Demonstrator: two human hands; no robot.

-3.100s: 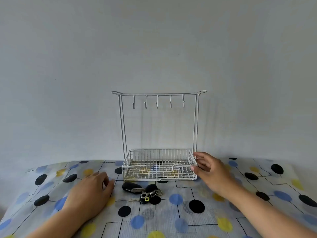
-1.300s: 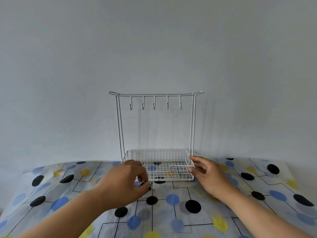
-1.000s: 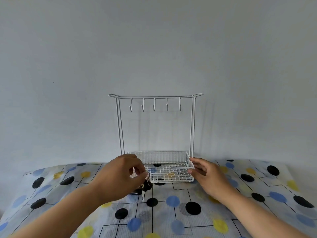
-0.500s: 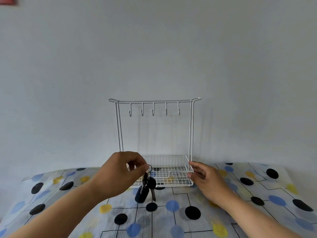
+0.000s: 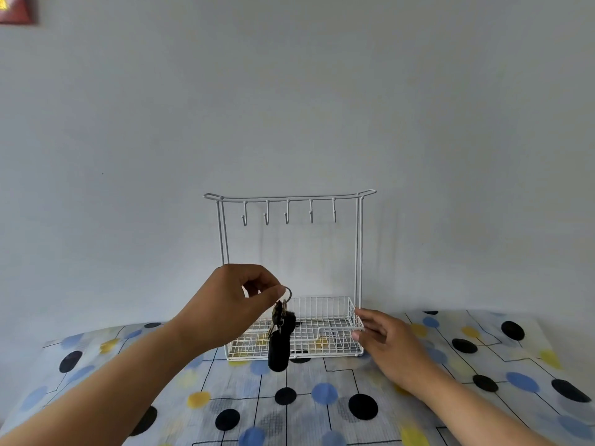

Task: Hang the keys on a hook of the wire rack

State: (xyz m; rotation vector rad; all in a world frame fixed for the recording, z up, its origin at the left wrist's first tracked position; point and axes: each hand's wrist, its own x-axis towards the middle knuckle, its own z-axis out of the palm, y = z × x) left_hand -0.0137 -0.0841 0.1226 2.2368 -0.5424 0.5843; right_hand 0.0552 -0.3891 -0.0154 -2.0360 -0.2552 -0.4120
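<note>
A white wire rack (image 5: 358, 252) stands against the wall, with a row of several bare hooks (image 5: 287, 217) under its top bar and a basket at its foot. My left hand (image 5: 230, 305) pinches the ring of a bunch of keys (image 5: 280, 339) with a black fob, which dangles in front of the basket's left half, well below the hooks. My right hand (image 5: 391, 346) rests with its fingertips against the basket's right front corner.
The table wears a cloth (image 5: 322, 400) printed with black, blue and yellow dots. A plain grey wall rises right behind the rack. A dark red frame corner (image 5: 16, 9) shows at the top left.
My left hand reached the keys on the cloth, pinched their ring and lifted them off the table to basket height. My right hand stayed at the basket's corner.
</note>
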